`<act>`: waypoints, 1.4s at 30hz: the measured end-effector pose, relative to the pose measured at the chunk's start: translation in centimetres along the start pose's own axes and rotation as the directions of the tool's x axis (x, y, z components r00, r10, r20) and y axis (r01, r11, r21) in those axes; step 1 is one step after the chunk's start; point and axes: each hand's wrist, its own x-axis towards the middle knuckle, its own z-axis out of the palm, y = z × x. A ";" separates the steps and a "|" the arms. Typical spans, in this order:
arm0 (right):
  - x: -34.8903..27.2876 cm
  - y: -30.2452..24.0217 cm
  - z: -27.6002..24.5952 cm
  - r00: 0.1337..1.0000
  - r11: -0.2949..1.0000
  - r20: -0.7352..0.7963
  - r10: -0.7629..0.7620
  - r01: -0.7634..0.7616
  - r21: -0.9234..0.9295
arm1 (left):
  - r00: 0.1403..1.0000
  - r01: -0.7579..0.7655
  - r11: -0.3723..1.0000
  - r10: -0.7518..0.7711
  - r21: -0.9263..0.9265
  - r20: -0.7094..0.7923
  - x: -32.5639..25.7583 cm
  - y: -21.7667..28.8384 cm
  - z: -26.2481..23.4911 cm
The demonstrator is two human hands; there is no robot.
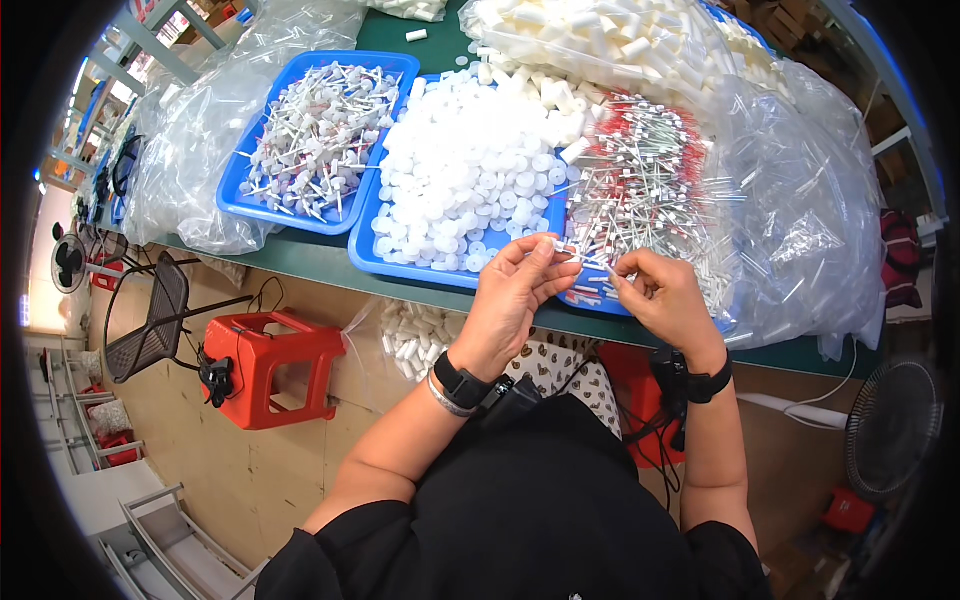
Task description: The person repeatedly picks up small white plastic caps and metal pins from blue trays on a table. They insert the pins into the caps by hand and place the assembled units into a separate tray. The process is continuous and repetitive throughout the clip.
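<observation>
Over the front edge of the table, my left hand (pixel 515 295) pinches a small white piece between thumb and forefinger. My right hand (pixel 665 300) is closed, its fingertips on the end of a thin white stick (pixel 597 265) that reaches toward the left fingertips. Whether stick and piece are joined is too small to tell. Just beyond my hands lies a heap of thin sticks with red and white ends (pixel 650 150). Left of it, a blue tray (pixel 365 262) holds a mound of translucent white discs (pixel 470 170).
Farther left, another blue tray (pixel 232 195) holds sticks fitted with discs. White cylinders (pixel 620 40) in a clear bag lie at the back. Plastic bags cover the table's right (pixel 800 200) and left (pixel 200 150). A red stool (pixel 270 370) and a fan (pixel 893 425) stand below.
</observation>
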 end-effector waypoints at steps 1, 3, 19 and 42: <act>0.0 0.0 0.0 1.000 1.000 0.000 -0.006 0.006 -0.007 | 1.000 -0.002 1.000 0.002 0.000 -0.003 0.0 0.0 0.0; 0.0 0.0 0.0 1.000 1.000 0.001 -0.010 0.010 -0.019 | 1.000 -0.007 1.000 0.007 0.001 -0.006 -0.1 0.1 0.0; -0.3 -0.1 1.8 0.985 0.925 0.064 0.162 -0.174 0.338 | 0.996 0.057 0.997 -0.061 0.060 0.059 -0.7 -0.5 0.9; -0.3 -2.3 -3.3 0.981 0.972 -0.119 0.150 -0.125 0.197 | 0.859 -0.494 0.854 0.508 0.162 -0.061 3.6 16.5 -5.3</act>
